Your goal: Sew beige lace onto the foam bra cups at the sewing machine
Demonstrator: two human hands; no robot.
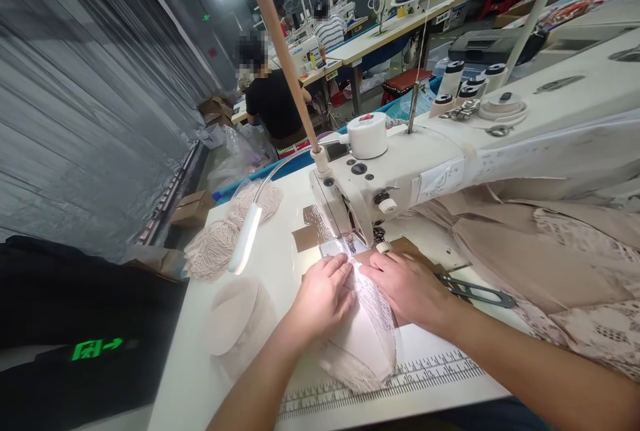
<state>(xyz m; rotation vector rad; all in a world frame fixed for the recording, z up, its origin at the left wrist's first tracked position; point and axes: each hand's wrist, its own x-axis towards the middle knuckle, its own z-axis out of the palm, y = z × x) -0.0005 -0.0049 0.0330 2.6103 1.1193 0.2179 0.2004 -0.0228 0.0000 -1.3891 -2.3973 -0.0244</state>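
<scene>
On the white sewing table sits an industrial sewing machine. A beige lace-edged fabric piece lies at its needle end, under the left hand and right hand, whose loosely extended fingers press without gripping.

"Left side, from where you stand?"

"Left forearm bare, reaching forward and inward; left hand palm down, fingers extended."

"And the right?"

"Right forearm bare, angled forward and inward; right hand palm down, fingers bent, pointing toward the left hand. Narrow gap between the hands."
</scene>
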